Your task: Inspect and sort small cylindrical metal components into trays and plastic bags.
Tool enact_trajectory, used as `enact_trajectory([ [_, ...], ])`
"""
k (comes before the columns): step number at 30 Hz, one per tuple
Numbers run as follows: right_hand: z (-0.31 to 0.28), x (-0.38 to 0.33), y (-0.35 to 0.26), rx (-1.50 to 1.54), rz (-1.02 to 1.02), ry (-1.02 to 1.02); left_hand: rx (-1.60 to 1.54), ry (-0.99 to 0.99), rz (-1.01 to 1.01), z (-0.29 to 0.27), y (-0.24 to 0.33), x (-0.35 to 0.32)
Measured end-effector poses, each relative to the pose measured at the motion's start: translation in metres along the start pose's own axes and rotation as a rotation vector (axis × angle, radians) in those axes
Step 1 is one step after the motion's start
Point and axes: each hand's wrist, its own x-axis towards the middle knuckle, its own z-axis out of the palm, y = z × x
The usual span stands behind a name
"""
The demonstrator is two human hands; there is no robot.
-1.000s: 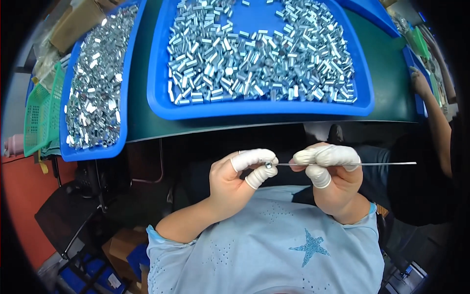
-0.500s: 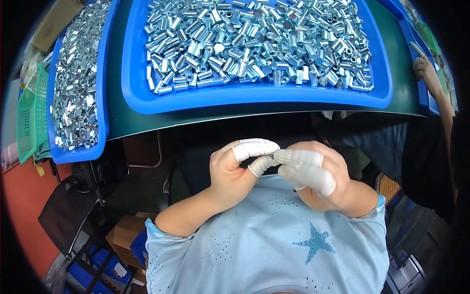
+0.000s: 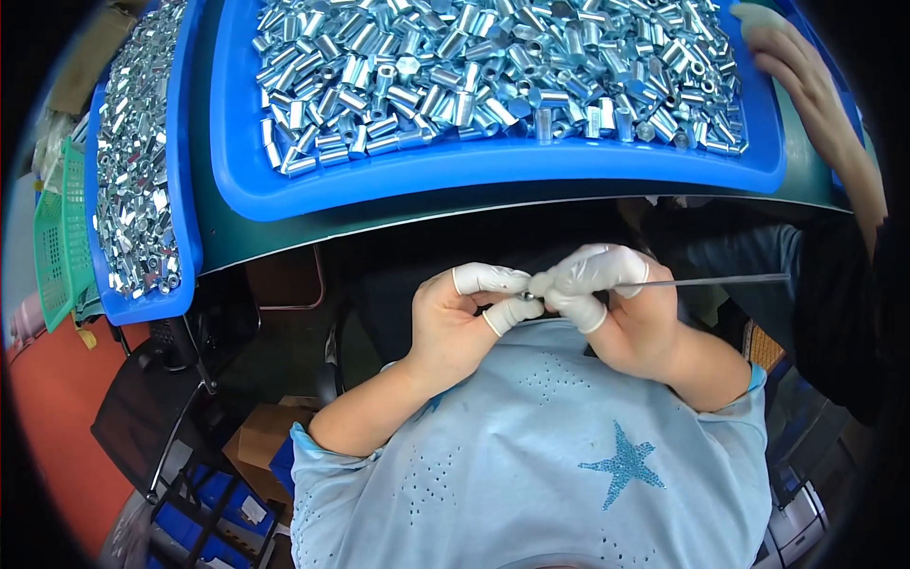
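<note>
My left hand [image 3: 453, 322], with white finger cots on thumb and fingers, pinches a small shiny metal piece [image 3: 527, 296]; most of it is hidden by the fingertips. Close against it, my right hand [image 3: 633, 308], also in white finger cots, grips a thin straight metal rod [image 3: 730, 281]. The rod sticks out to the right, and its other end is covered by my fingers. Both hands are together in front of my light blue shirt, nearer to me than the table edge. Beyond them lies a blue tray [image 3: 512, 173] full of short metal sleeve-like parts [image 3: 427, 85].
A narrower blue tray [image 3: 190, 190] of small metal parts stands at the left, beside a green basket [image 3: 57, 247]. Another person's hand [image 3: 801, 81] reaches over the big tray's right edge. Cardboard boxes [image 3: 265, 441] and a black chair [image 3: 142, 408] are lower left.
My right hand has turned, and the thin rod now shows pointing right. The other person's hand has come in to the big tray's right edge. The view has shifted slightly.
</note>
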Motion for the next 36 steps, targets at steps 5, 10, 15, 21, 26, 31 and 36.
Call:
enact_trajectory([
  [5,0.005,-0.003,0.003,-0.143,-0.12,0.025,0.064,0.037,-0.018,0.001,-0.001,-0.005],
  [10,-0.002,-0.003,0.002,0.052,0.05,0.017,-0.05,0.034,-0.056,-0.003,-0.008,-0.006],
  [15,-0.01,-0.009,0.002,0.057,-0.055,0.08,-0.222,0.08,-0.055,-0.007,-0.016,-0.004],
  [21,-0.006,-0.01,0.005,0.039,-0.025,0.063,-0.281,0.07,-0.084,-0.005,-0.017,-0.003],
  [26,0.0,-0.012,0.005,0.017,-0.029,0.114,-0.329,0.053,-0.101,-0.003,-0.02,-0.004],
  [31,0.0,-0.012,0.004,-0.022,-0.017,0.09,-0.342,0.039,-0.111,-0.002,-0.022,-0.005],
  [36,0.006,-0.009,0.015,-0.107,-0.051,0.021,-0.288,0.043,-0.145,-0.003,-0.021,-0.006],
])
